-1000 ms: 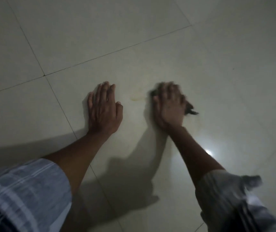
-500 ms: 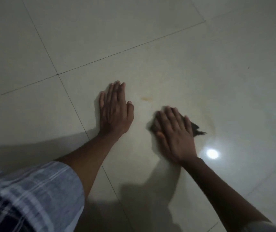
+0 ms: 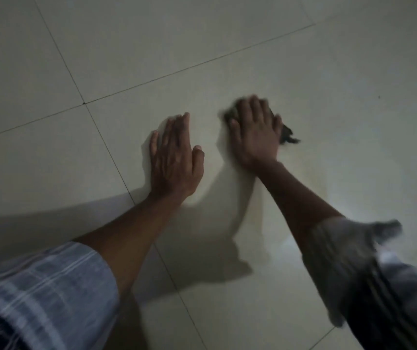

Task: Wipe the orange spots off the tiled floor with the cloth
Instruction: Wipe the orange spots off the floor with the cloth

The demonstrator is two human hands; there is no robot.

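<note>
My right hand (image 3: 255,132) presses flat on a dark cloth (image 3: 287,136) on the pale tiled floor (image 3: 341,102); only the cloth's edges show past the fingertips and at the hand's right side. My left hand (image 3: 174,157) lies flat on the same tile, fingers together, a hand's width to the left, holding nothing. No orange spot shows on the floor; the place where the hand and cloth rest is hidden. The right hand is blurred.
Dark grout lines (image 3: 83,102) cross at the upper left and run under my left forearm. Shadows of both arms fall on the tile in front of me. Checked sleeves (image 3: 40,294) fill the lower corners.
My right hand has slid the cloth away from me, over the place where an orange smear showed half a second ago. My left hand has stayed put.
</note>
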